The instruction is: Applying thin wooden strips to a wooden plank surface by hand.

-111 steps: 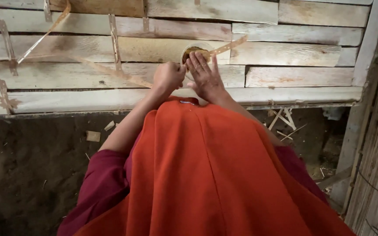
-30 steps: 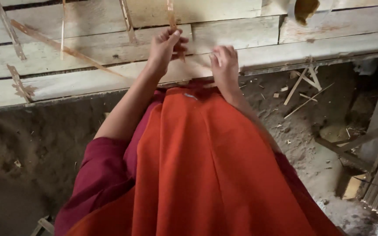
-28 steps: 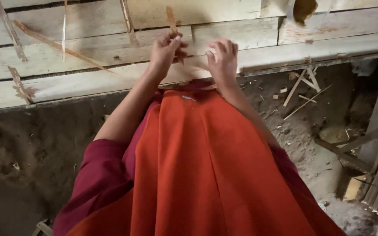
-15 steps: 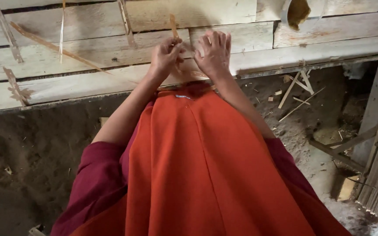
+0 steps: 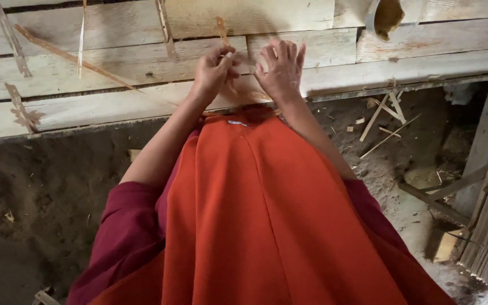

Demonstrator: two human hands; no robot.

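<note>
Upper centre of the frame: the left hand (image 5: 213, 70) pinches a thin bamboo strip (image 5: 222, 31) that runs upward over the wooden planks (image 5: 114, 107). The right hand (image 5: 279, 68) rests just beside it, fingers spread and gripping nothing (palm facing the planks). An orange cloth (image 5: 255, 214) fills the lower centre.

We record soft, even daylight with no glare. The pale wooden planks (image 5: 114, 107) at 12 o'clock are brightest; the dirt floor (image 5: 40, 192) at 8 o'clock lies in shadow. Focus is sharp centrally, with slight wide-angle stretching toward the edges.
</note>
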